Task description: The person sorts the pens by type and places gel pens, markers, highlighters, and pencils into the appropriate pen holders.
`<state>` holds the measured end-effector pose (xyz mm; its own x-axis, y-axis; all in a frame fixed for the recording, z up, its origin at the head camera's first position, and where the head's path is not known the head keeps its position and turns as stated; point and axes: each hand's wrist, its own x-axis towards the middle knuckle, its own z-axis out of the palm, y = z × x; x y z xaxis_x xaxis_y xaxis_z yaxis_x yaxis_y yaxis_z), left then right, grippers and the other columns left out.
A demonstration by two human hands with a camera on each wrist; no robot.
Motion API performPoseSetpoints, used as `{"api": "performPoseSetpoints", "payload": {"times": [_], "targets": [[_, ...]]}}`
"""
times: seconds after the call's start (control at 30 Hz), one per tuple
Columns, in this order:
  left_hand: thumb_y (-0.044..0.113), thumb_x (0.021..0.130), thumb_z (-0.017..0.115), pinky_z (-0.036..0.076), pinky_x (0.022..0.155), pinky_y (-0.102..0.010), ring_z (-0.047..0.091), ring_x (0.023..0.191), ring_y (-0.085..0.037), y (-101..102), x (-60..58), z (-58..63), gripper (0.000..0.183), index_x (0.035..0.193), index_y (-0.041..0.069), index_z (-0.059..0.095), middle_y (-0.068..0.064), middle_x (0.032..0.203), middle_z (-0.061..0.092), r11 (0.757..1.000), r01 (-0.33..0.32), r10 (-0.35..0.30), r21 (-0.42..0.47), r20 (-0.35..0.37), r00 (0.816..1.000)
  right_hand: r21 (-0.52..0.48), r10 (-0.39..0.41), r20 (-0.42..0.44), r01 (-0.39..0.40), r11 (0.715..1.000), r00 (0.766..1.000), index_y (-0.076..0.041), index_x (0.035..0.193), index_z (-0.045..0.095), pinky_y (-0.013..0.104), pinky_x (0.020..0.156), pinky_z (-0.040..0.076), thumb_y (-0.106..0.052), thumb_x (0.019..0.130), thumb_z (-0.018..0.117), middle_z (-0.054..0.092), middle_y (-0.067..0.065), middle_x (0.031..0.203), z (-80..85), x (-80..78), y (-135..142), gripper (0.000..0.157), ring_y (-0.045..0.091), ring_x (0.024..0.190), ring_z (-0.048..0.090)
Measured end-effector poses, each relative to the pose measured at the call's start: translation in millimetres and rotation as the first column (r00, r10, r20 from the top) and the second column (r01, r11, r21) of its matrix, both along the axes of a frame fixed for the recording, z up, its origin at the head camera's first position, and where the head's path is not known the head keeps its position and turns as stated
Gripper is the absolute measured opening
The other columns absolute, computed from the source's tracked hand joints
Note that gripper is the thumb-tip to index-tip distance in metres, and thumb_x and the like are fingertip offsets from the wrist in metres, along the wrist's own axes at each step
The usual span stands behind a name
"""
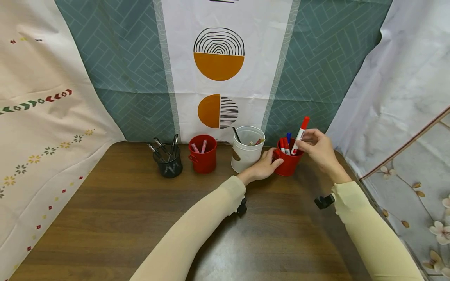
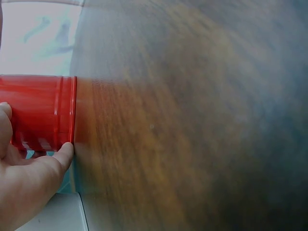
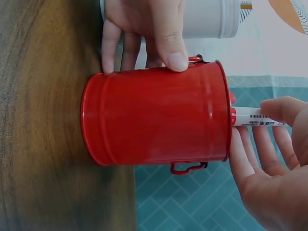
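Note:
My right hand (image 1: 319,150) pinches a white whiteboard marker (image 1: 299,135) with a red cap at the top. The marker is tilted, with its lower end at the mouth of the right-hand red bucket (image 1: 288,167). Two red-capped markers (image 1: 284,146) and a blue-capped one (image 1: 289,136) stand in that bucket. My left hand (image 1: 264,166) holds the bucket's left side, its thumb (image 3: 176,58) near the small handle in the right wrist view. The marker (image 3: 249,116) shows between thumb and fingers there; how deep it reaches inside is hidden.
Left of my left hand stands a white bucket (image 1: 242,158) with several pencils. Farther left are a second red bucket (image 1: 204,163) with two pink-looking sticks and a black mesh cup (image 1: 170,170) with several pens. All stand along the back of the wooden table (image 1: 140,222), before a hanging cloth (image 1: 225,86).

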<state>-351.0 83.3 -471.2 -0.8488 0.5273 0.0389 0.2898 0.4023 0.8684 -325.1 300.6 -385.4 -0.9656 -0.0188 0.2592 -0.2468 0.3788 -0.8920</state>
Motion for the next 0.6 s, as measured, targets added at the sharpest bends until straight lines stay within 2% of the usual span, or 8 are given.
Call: {"api": "performPoseSetpoints", "payload": {"times": [0.33, 0.6], "targets": [[0.041, 0.114, 0.047, 0.032, 0.127, -0.043, 0.032, 0.153, -0.027, 1.0, -2.5, -1.1, 0.069, 0.168, 0.011, 0.018, -0.017, 0.167, 0.028, 1.000, -0.004, 0.004, -0.005, 0.008, 1.000, 0.104, -0.007, -0.013, 0.009, 0.995, 1.000, 0.007, 0.140, 0.055, 0.015, 0.079, 0.057, -0.011, 0.101, 0.071, 0.067, 0.004, 0.113, -3.9, -4.3, 1.7, 0.045, -0.001, 0.086, 0.067], [0.046, 0.113, 0.046, 0.032, 0.127, -0.043, 0.033, 0.154, -0.028, 0.7, -0.8, -1.2, 0.070, 0.168, 0.011, 0.019, -0.018, 0.166, 0.029, 1.000, -0.005, 0.005, 0.000, -0.005, 1.000, 0.080, 0.006, -0.041, -0.003, 0.997, 0.999, -0.001, 0.131, 0.061, 0.016, 0.079, 0.057, -0.012, 0.099, 0.076, 0.071, -0.010, 0.103, -4.3, -1.6, 1.9, 0.036, 0.001, 0.087, 0.070]]}}
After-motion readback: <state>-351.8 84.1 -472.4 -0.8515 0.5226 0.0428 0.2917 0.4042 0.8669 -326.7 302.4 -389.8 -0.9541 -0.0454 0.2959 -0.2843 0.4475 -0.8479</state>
